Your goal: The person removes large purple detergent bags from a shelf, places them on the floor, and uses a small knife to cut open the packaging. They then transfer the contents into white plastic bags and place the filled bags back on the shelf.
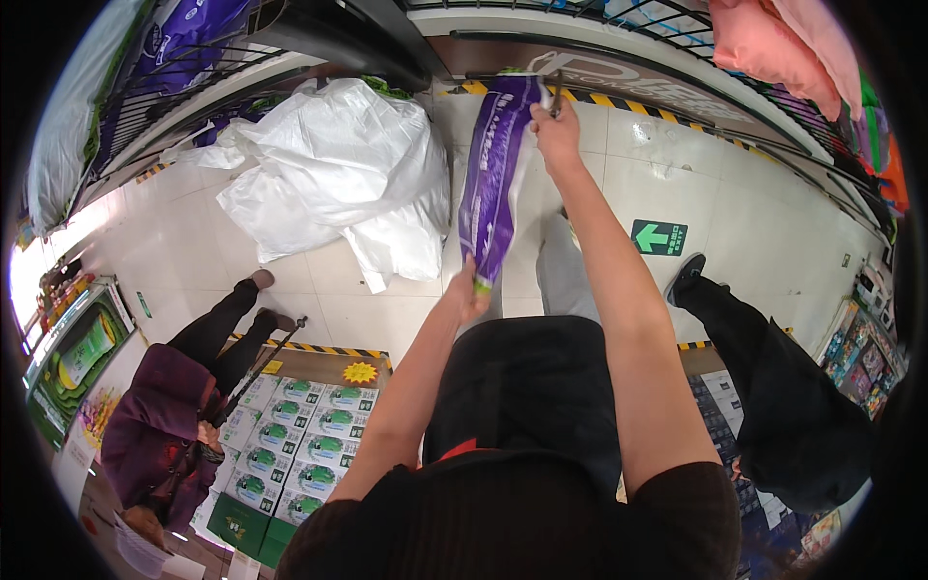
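Note:
A long purple plastic package [493,170] with white print is stretched out between my hands above the tiled floor. My left hand [472,293] grips its near end, where a bit of green shows. At the far end my right hand [557,132] is closed around a dark metal tool, seemingly scissors [557,94], beside the package edge; whether its fingers also pinch the package cannot be made out. To the left of the package lies a large crumpled white plastic sack [348,174] on the floor.
Wire shelves [674,40] with bagged goods curve along the far side. A person holding a walking stick [254,377] stands at left near stacked cartons [290,435]. Another person in black [783,391] stands at right. A green exit arrow [658,238] marks the floor.

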